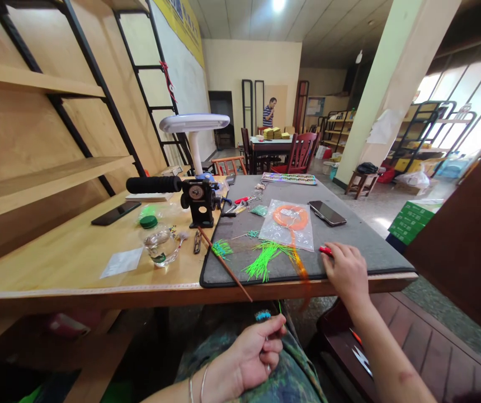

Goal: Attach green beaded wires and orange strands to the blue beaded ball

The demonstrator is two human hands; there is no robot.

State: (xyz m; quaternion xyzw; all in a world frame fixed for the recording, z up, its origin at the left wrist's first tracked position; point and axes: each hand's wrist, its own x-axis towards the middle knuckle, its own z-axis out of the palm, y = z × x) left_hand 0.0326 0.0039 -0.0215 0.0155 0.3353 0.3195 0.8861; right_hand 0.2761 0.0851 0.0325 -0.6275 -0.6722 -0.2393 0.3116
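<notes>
My left hand (257, 352) is above my lap, in front of the table edge. Its thumb and forefinger are pinched on a thin green strand (279, 308) that sticks up from the fingertips. A small blue and dark piece (262, 316) shows just behind the thumb; how it is held I cannot make out. My right hand (345, 274) rests at the mat's front edge, fingers closed on a small red tool (326, 251) whose kind is hidden. Left of it lie orange strands (299, 262) and a bundle of bright green strands (268, 260).
On the grey mat (353, 240) lie a bag with an orange coil (291, 217) and a phone (328, 213). A brown rod (234, 274) overhangs the table edge. Left stand a black clamp device (198, 201), a water jar (160, 246) and a lamp (194, 123). A person (268, 113) stands far back.
</notes>
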